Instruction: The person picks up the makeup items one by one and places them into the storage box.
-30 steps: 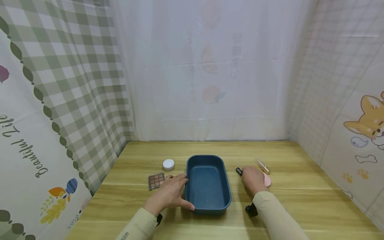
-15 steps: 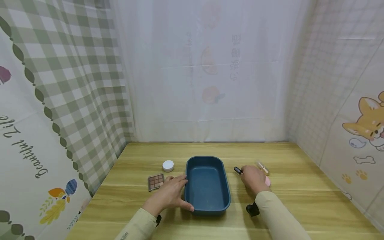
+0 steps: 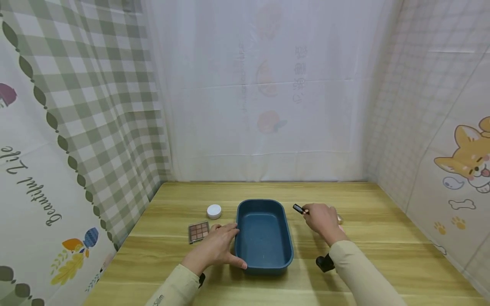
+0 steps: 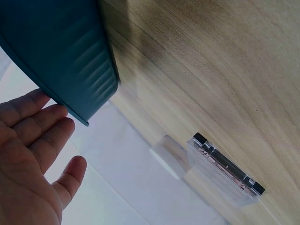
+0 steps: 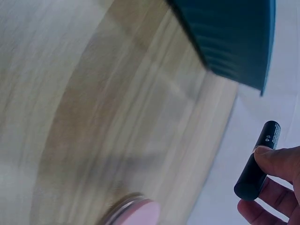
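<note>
Between the thumb and fingers of my right hand (image 3: 322,219), I am pinching a black tube (image 5: 255,164), the thumb pressing near its middle and the other fingers backing it. The tube is slanting in that pinch, its printed end poking out past my thumb. As I am judging it, the tube is hovering clear of the table (image 3: 363,204), to the right of the blue bin (image 3: 264,238) and outside it. I am taking it for something light, stiff and fairly sturdy, with a smooth round wall that could be slipping or rolling under an off-centre squeeze, so holding it about the middle is making sense.

Across the bin, my left hand (image 3: 216,250) is grasping nothing; its fingers are lying loose and touching the left rim, the thumb resting at the near left corner. I am reckoning the bin stiff plastic, its rim offering a firm place for steadying.

Farther out, a pink round thing (image 5: 140,214) is lying near my right hand, and a gold-ended thing (image 3: 340,219) is showing only partly behind it. Left of the bin, a palette (image 3: 199,232) is lying near my left fingers, a white jar (image 3: 214,211) sitting just beyond.
</note>
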`<act>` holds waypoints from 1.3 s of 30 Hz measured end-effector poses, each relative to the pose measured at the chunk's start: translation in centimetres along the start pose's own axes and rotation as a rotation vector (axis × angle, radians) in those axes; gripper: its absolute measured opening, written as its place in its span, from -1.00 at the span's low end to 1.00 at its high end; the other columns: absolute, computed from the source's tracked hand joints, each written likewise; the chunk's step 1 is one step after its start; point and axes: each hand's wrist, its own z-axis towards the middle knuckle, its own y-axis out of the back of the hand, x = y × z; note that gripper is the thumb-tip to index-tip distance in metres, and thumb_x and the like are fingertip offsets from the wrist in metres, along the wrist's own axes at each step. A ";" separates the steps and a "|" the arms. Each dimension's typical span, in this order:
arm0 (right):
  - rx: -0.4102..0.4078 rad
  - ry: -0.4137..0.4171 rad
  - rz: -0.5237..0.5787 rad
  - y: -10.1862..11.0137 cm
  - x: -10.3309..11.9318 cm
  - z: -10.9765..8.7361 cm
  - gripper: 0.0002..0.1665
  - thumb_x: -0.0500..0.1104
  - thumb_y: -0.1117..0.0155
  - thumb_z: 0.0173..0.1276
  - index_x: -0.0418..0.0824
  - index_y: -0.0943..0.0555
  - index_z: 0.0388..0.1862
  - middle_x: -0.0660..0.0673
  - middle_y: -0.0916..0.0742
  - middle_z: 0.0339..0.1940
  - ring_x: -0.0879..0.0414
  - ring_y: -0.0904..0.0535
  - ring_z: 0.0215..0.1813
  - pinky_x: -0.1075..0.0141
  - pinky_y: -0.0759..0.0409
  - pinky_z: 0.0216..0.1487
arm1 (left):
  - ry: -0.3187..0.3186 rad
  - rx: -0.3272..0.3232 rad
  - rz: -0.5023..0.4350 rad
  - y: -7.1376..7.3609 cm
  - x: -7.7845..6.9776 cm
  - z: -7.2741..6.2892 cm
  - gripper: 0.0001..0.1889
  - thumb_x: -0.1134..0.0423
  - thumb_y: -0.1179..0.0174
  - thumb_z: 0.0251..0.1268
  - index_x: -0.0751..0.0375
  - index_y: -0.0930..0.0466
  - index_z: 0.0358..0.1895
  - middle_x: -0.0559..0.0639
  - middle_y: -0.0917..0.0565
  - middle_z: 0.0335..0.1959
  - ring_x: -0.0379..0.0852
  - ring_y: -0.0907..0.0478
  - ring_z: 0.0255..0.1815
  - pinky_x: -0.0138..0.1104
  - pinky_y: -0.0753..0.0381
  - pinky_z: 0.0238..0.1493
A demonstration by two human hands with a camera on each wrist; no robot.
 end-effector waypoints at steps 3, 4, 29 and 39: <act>-0.033 0.035 0.011 0.4 0.5 0.1 -0.88 -0.16 -0.30 0.39 -0.06 -0.75 -0.18 -0.02 -0.73 -0.45 0.02 -0.55 -0.48 0.05 -0.39 -0.44 | 0.000 0.001 -0.006 0.0 0.0 0.0 0.11 -0.51 -0.38 -0.23 0.29 -0.48 0.32 0.16 -0.41 0.40 0.06 -0.33 0.42 0.07 -0.26 0.35; -0.042 0.047 0.012 0.6 0.7 0.1 -0.88 -0.16 -0.30 0.38 -0.06 -0.75 -0.18 -0.02 -0.72 -0.45 0.02 -0.54 -0.49 0.05 -0.39 -0.44 | 0.001 0.001 -0.008 0.0 0.0 0.1 0.11 -0.51 -0.38 -0.23 0.29 -0.48 0.32 0.16 -0.41 0.40 0.06 -0.33 0.42 0.07 -0.25 0.35; -0.014 0.254 -0.028 1.7 4.9 -0.4 -0.73 -0.16 -0.35 0.36 -0.06 -0.75 0.03 0.05 -0.78 -0.34 -0.04 -0.68 -0.17 -0.34 -0.34 0.19 | 0.026 0.032 0.000 0.3 -0.3 0.0 0.13 -0.51 -0.38 -0.23 0.29 -0.46 0.34 0.15 -0.40 0.41 0.06 -0.30 0.44 0.05 -0.22 0.39; 0.036 0.355 0.030 0.5 7.0 -1.6 -0.76 -0.17 -0.41 0.30 -0.04 -0.78 -0.05 0.02 -0.77 -0.26 -0.06 -0.67 -0.09 -0.41 -0.11 0.33 | 0.031 0.034 -0.004 0.4 -0.4 0.1 0.13 -0.51 -0.39 -0.25 0.29 -0.47 0.34 0.15 -0.41 0.40 0.07 -0.31 0.43 0.07 -0.22 0.39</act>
